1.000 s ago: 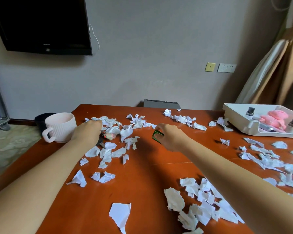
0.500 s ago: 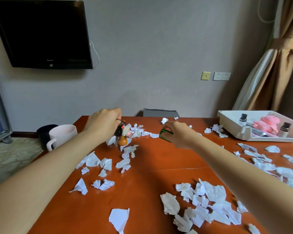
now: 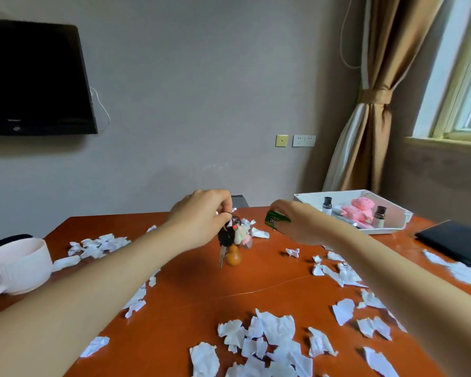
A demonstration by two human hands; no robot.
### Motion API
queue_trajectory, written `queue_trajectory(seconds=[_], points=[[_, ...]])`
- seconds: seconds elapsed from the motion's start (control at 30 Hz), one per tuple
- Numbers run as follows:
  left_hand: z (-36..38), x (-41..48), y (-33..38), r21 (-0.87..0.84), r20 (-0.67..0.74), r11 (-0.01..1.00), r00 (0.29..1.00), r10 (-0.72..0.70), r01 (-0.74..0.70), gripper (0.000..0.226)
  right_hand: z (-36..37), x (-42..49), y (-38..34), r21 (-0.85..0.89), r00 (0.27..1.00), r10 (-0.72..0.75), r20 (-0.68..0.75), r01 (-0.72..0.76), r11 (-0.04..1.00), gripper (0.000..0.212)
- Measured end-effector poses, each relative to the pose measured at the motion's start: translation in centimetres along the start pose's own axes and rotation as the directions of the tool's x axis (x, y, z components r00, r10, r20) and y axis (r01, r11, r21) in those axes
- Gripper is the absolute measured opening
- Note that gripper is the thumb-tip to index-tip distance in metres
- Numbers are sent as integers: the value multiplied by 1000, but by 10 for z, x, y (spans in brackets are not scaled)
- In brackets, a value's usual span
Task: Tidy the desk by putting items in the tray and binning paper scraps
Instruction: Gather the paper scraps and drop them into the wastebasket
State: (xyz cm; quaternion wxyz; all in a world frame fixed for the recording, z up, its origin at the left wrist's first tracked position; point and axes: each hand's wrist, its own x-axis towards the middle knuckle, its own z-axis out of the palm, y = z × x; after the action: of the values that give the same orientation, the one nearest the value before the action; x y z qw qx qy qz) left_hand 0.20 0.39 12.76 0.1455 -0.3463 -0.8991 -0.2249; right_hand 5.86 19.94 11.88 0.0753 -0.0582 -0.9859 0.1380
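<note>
Lifted nearer the white plastic tray [image 3: 313,197], the left hand [image 3: 201,216] pinches a charm-hung key bunch [image 3: 230,240], the right hand [image 3: 297,223] grips a small green box [image 3: 276,220]; torn white paper scraps [image 3: 269,341] remain unbinned.

No legible text or labels

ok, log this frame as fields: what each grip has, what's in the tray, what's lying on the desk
left grip: pinches the ring of a key bunch, which hangs below the fingers
right grip: holds a small green thing, kind unclear
tray: far right of the desk; holds two dark-capped bottles and a pink toy
on desk: paper scraps all over, mug at left edge, dark flat thing at right edge
</note>
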Motion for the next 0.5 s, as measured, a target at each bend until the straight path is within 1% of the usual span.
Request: queue_trajectory(seconds=[0.17, 0.33, 0.43, 0.5], points=[[26, 33, 43, -71, -7, 995, 998, 68, -68, 11, -20, -8, 55, -26, 994, 90, -59, -92, 995, 38], [57, 81, 78, -138, -51, 985, 994, 96, -102, 10, -43, -7, 111, -73, 973, 189, -133, -200, 977, 37], [75, 117, 97, -161, -94, 982, 992, 81, -95, 10, -57, -2, 142, -19, 952, 256, -169, -263, 965, 35], [87, 140, 109, -174, -99, 981, 993, 67, -84, 9, -66, 4, 162, 10, 940, 285, -187, -289, 957, 35]])
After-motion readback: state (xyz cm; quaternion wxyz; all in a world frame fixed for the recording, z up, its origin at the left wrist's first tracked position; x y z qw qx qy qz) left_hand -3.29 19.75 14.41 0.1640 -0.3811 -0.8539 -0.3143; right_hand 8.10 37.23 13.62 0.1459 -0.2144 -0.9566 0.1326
